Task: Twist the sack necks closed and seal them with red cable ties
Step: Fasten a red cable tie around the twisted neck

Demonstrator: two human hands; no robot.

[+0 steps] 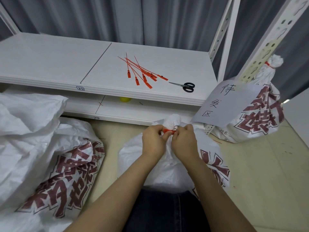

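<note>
A white woven sack (168, 166) with dark red print stands on the floor right in front of me, its neck (173, 120) twisted into a bunch. A red cable tie (169, 131) runs across that neck. My left hand (153, 140) pinches the tie's left end and my right hand (184, 139) pinches its right end, both with curled fingers. Several more red cable ties (142, 72) lie loose on the white shelf (50, 64) beyond the sack.
Black-handled scissors (184, 86) lie right of the ties. A tied sack (257, 104) with a red tie stands at the right behind a shelf post and a paper sign (222, 101). Untied sacks (41, 148) slump at the left. A yellow ball (125, 99) sits on the lower shelf.
</note>
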